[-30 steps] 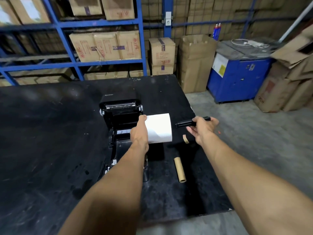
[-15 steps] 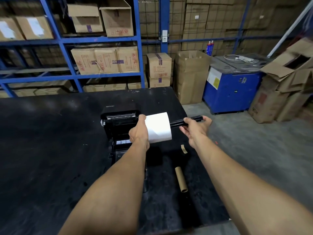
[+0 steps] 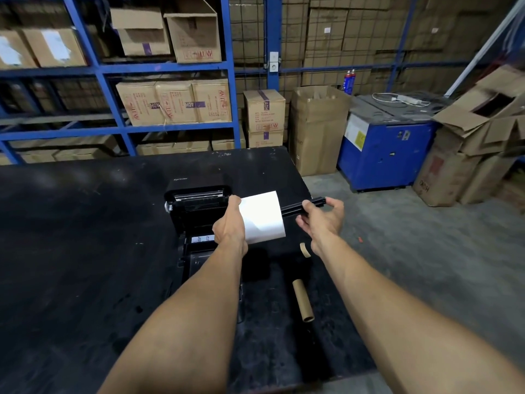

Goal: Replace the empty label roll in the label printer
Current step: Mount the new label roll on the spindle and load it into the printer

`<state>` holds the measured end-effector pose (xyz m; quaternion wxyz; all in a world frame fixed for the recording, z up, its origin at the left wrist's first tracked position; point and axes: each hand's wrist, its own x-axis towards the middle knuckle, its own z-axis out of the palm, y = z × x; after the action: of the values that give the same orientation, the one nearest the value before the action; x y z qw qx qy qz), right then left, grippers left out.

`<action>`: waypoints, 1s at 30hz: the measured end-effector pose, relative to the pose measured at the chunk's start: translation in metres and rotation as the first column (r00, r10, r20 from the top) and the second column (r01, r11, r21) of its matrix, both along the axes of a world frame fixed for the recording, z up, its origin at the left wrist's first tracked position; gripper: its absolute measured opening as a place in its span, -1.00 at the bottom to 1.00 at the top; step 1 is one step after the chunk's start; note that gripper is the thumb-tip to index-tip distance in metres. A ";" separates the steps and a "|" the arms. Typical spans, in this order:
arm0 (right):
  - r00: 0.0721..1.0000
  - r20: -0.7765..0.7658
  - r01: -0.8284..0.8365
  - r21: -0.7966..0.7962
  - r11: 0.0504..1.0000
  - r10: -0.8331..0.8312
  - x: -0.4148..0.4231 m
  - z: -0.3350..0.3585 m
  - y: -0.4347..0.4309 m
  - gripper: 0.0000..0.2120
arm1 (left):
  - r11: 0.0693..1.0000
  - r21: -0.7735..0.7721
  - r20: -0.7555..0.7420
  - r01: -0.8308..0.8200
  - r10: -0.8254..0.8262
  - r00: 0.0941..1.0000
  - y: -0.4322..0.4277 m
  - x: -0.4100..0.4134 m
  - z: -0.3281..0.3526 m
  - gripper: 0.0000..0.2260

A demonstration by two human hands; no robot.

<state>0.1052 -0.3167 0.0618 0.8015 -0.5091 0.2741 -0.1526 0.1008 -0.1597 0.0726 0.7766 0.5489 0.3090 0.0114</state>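
Observation:
A black label printer [image 3: 196,206] stands open on the black table [image 3: 85,237], its lid raised at the back. My left hand [image 3: 230,223] grips the left end of a full white label roll [image 3: 262,216], held just right of the printer's open bay. My right hand [image 3: 322,216] holds a black spindle rod [image 3: 301,206] whose left end sits in the roll's right end. The empty brown cardboard core [image 3: 303,301] lies on the table nearer to me, between my forearms. A small brown cardboard ring [image 3: 304,249] lies under my right wrist.
The table's right edge runs just right of my right hand, with concrete floor beyond. Blue shelving with cardboard boxes [image 3: 173,102] stands behind the table. A tall open carton [image 3: 318,129] and a blue machine [image 3: 383,149] stand at the back right.
My right hand moved the spindle left until its end entered the roll; one second ago a gap separated them. Both hands and the roll rose slightly away from me.

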 end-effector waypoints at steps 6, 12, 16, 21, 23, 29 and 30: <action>0.994 -0.063 -0.102 -0.172 0.980 0.093 -0.007 -0.018 -0.011 -0.87 | 1.000 0.004 -0.035 -0.019 0.019 0.999 0.002 0.000 -0.008 -0.53; 0.936 -0.103 -0.350 -0.398 0.848 0.337 -0.011 -0.032 0.004 -0.81 | 1.000 0.022 -0.048 0.014 -0.013 0.999 -0.006 -0.003 -0.012 -0.54; 0.938 -0.133 -0.346 -0.440 0.829 0.321 -0.010 -0.037 0.005 -0.78 | 0.997 0.057 -0.057 0.046 -0.043 0.997 -0.009 -0.004 -0.012 -0.51; 0.929 -0.159 -0.369 -0.442 0.818 0.333 -0.008 -0.044 0.001 -0.81 | 0.994 0.079 -0.059 0.075 -0.070 0.996 -0.011 -0.004 -0.017 -0.48; 0.931 -0.150 -0.364 -0.431 0.826 0.332 -0.007 -0.046 0.001 -0.81 | 0.994 0.081 -0.060 0.072 -0.067 0.996 -0.011 -0.004 -0.018 -0.47; 0.928 -0.150 -0.373 -0.408 0.834 0.341 -0.004 -0.046 0.000 -0.81 | 0.994 0.087 -0.063 0.066 -0.060 0.996 -0.011 -0.003 -0.019 -0.50; 0.926 -0.152 -0.377 -0.404 0.833 0.345 -0.004 -0.045 -0.001 -0.81 | 0.994 0.086 -0.064 0.064 -0.059 0.996 -0.010 -0.003 -0.019 -0.50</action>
<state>0.1007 -0.3174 0.0167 0.6744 -0.7195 0.1621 -0.0361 0.0981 -0.1701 0.0532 0.7418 0.5919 0.3147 -0.0156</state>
